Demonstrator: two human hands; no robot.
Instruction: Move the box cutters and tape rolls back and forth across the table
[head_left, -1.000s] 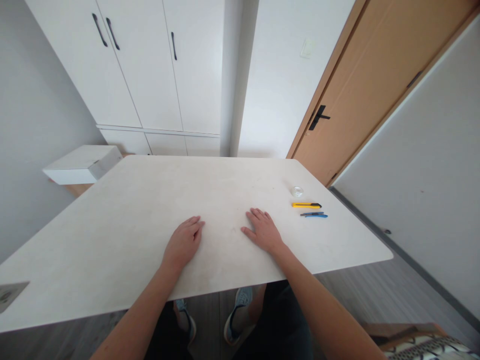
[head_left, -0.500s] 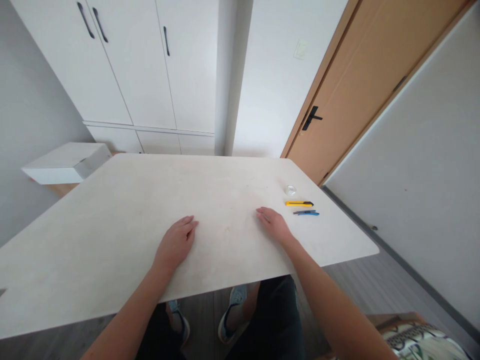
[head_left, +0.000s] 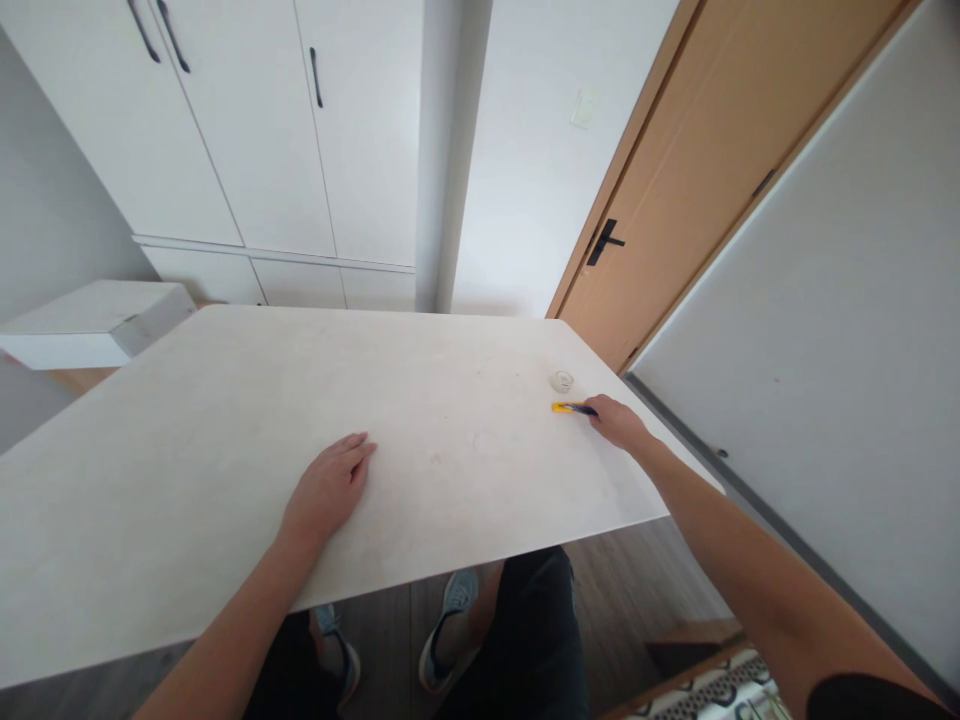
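My right hand (head_left: 616, 420) is closed round a slim blue-and-dark tool (head_left: 581, 409), whose kind I cannot make out. The tool's tip lies across a yellow utility knife (head_left: 559, 407), and the hand covers part of both. Just beyond the knife sits a small clear round object (head_left: 562, 381), like a glass dish or a tape roll. My left hand (head_left: 330, 487) rests on the white table (head_left: 420, 380) near its front edge, fingers loosely stretched out and nothing in them.
A white box (head_left: 101, 320) stands beyond the table's left edge. White cupboards (head_left: 255, 150) and a wooden door (head_left: 660, 180) are behind the table. At the lower right is a patterned seat (head_left: 720, 695).
My right hand has moved right and away from me to the tools and closed on the slim blue-and-dark one. My left hand stays on the table. The view has turned slightly right.
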